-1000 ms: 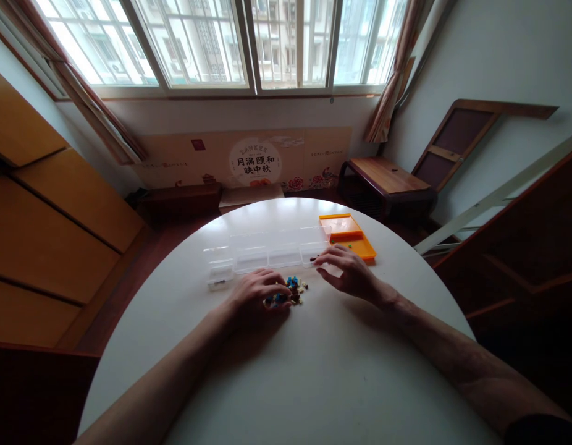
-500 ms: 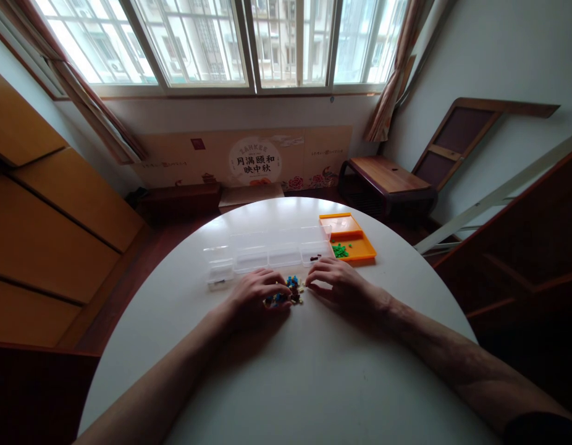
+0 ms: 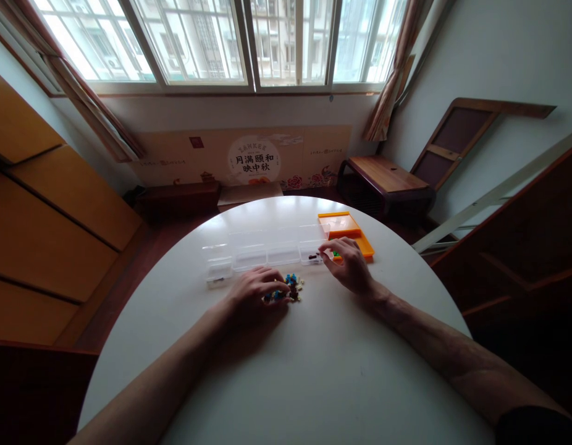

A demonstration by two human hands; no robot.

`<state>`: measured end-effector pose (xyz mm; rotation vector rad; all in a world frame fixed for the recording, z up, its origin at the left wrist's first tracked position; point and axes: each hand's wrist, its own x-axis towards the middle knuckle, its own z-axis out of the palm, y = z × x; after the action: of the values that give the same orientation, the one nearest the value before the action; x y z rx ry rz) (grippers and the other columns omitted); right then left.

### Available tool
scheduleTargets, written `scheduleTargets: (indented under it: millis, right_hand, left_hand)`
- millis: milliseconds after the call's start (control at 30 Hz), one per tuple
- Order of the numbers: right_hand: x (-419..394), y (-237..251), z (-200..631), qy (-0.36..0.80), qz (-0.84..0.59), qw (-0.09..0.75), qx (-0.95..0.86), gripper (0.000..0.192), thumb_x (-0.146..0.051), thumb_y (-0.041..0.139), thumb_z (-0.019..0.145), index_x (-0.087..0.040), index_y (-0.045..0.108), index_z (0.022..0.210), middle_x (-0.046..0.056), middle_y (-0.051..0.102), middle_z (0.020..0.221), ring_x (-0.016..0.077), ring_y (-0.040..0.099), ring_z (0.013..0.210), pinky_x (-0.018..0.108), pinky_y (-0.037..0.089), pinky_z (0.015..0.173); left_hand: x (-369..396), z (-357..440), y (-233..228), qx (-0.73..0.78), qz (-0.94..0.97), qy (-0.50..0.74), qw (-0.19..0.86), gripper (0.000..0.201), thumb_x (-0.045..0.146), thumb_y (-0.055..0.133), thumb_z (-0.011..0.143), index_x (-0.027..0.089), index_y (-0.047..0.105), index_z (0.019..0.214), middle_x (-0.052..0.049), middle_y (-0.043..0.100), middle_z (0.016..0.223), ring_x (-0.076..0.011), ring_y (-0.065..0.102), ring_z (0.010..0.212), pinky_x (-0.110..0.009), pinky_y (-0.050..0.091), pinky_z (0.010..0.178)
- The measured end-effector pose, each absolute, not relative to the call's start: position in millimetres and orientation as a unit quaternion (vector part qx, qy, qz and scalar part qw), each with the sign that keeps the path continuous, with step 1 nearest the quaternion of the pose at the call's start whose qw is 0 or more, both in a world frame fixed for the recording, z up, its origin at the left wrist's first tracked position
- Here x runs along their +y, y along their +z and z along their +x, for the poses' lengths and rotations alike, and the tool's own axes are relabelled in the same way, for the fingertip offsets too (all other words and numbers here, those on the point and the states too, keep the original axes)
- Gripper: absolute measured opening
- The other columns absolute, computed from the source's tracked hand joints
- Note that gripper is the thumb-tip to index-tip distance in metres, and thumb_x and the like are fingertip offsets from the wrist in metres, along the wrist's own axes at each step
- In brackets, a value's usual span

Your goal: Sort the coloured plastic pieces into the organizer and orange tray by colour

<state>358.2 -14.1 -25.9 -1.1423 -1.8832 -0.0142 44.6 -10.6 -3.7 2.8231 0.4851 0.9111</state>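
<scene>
Largest first: round white table (image 3: 323,383), near; broad window (image 3: 202,46) across far side, pinkish-brown curtains (image 3: 385,99) at both ends. Left: orange-brown cupboard (image 3: 49,210). Far, under window: printed beige board (image 3: 212,136) bearing white disc (image 3: 254,159); dark Chinese characters on disc, readable as 月满颐和 over 映中秋; arched capitals above, perhaps ZANKEE, too soft to be sure; thin script to left and right, illegible. Far right: wooden seat (image 3: 388,173). On far half of table: clear plastic case (image 3: 250,268), compartments in a row left to right; orange tray (image 3: 369,252) just beside right end. Right hand (image 3: 351,269) over right end of case, partly covering tray; thumb and forefinger tips close together, narrow gap; cannot tell if holding a piece. Left hand (image 3: 253,287) palm down, fingers loosely curled round left side of pile of tiny pieces (image 3: 293,289); cannot tell if pinching any. Pile in blue, brown and cream, between hands, just nearer than case. Smaller: green pieces (image 3: 336,254) in near part of tray, half hidden by right hand; few dark brown pieces (image 3: 312,256) in rightmost compartment of case, just left of right fingertips.
</scene>
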Motion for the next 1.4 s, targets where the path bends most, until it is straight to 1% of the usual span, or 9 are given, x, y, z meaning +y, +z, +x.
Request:
scheduleTargets:
  millis: [100,200,267,333,600,733,900,1233,1400]
  right_hand:
    - [-21.9,-19.8,349.9,0.031,-0.367,0.419,-0.830,0.011,-0.019,0.068,0.104,-0.026,0.075,0.110,0.005,0.081,0.108,0.0255,0.071,0.102,0.044,0.055,0.098]
    - [-28.9,-17.2,341.3,0.056,-0.273,0.339,-0.898,0.017,-0.021,0.069,0.105,-0.027,0.076,0.119,0.005,0.080,0.113,0.0237,0.071,0.104,0.041,0.056,0.098]
    - [-31.3,-17.8,337.9,0.061,-0.248,0.301,-0.919,0.021,-0.023,0.070,0.105,-0.028,0.076,0.124,0.005,0.079,0.116,0.0225,0.071,0.104,0.040,0.056,0.098]
    - [-32.3,-18.5,336.8,0.060,-0.251,0.286,-0.923,0.022,-0.025,0.071,0.105,-0.029,0.076,0.127,0.004,0.078,0.118,0.0219,0.070,0.104,0.040,0.056,0.098]
    - [-32.4,-14.7,336.6,0.053,-0.227,0.288,-0.929,0.013,-0.032,0.073,0.107,-0.029,0.078,0.119,0.003,0.078,0.113,0.0200,0.070,0.100,0.037,0.055,0.095]
    - [-29.8,-19.8,334.8,0.036,-0.222,0.289,-0.931,0.014,-0.034,0.070,0.110,-0.029,0.078,0.119,0.004,0.079,0.114,0.0199,0.070,0.099,0.038,0.054,0.094]
    - [-27.7,-23.4,332.8,0.022,-0.211,0.301,-0.930,0.019,-0.039,0.072,0.108,-0.027,0.077,0.123,0.004,0.080,0.115,0.0211,0.071,0.100,0.038,0.054,0.093]
    - [-30.7,-16.4,328.3,0.027,-0.208,0.304,-0.929,0.013,-0.037,0.070,0.109,-0.026,0.078,0.108,0.004,0.081,0.110,0.0199,0.071,0.096,0.037,0.054,0.090]
    - [-29.7,-19.0,327.8,0.039,-0.202,0.309,-0.929,0.010,-0.033,0.072,0.107,-0.027,0.078,0.112,0.003,0.081,0.111,0.0194,0.072,0.096,0.037,0.055,0.092]
  left_hand:
    - [-11.0,44.0,-3.7,0.166,0.938,0.299,0.060,0.011,0.034,0.079,0.101,0.026,0.083,0.108,-0.005,0.080,0.101,-0.0176,0.074,0.084,-0.032,0.059,0.081]
    - [-11.1,42.8,-5.9,0.172,0.938,0.294,0.054,0.012,0.033,0.078,0.101,0.028,0.084,0.111,-0.005,0.080,0.101,-0.0172,0.074,0.083,-0.031,0.059,0.079]
    - [-10.4,41.8,-8.1,0.175,0.939,0.290,0.054,0.014,0.033,0.079,0.101,0.029,0.084,0.113,-0.005,0.080,0.101,-0.0170,0.074,0.082,-0.031,0.059,0.078]
    - [-9.4,40.9,-9.8,0.174,0.941,0.285,0.057,0.015,0.033,0.080,0.100,0.030,0.084,0.114,-0.005,0.080,0.101,-0.0168,0.073,0.083,-0.031,0.059,0.078]
    - [-8.7,41.2,-5.8,0.160,0.944,0.284,0.056,0.014,0.032,0.078,0.102,0.031,0.085,0.114,-0.004,0.080,0.100,-0.0157,0.073,0.081,-0.029,0.056,0.076]
    - [-8.0,41.9,-6.6,0.155,0.942,0.293,0.052,0.011,0.032,0.079,0.102,0.030,0.085,0.111,-0.003,0.080,0.099,-0.0149,0.073,0.081,-0.029,0.056,0.077]
    - [-5.0,41.9,-11.8,0.152,0.941,0.299,0.055,0.009,0.033,0.080,0.102,0.030,0.086,0.108,-0.004,0.079,0.098,-0.0141,0.072,0.079,-0.027,0.056,0.076]
    - [-8.6,43.5,-6.2,0.159,0.941,0.293,0.056,0.010,0.034,0.078,0.103,0.029,0.085,0.106,-0.004,0.079,0.098,-0.0144,0.072,0.079,-0.028,0.056,0.076]
    - [-8.3,43.5,-8.0,0.163,0.940,0.297,0.050,0.008,0.033,0.078,0.102,0.029,0.085,0.104,-0.003,0.079,0.097,-0.0138,0.071,0.078,-0.028,0.056,0.076]
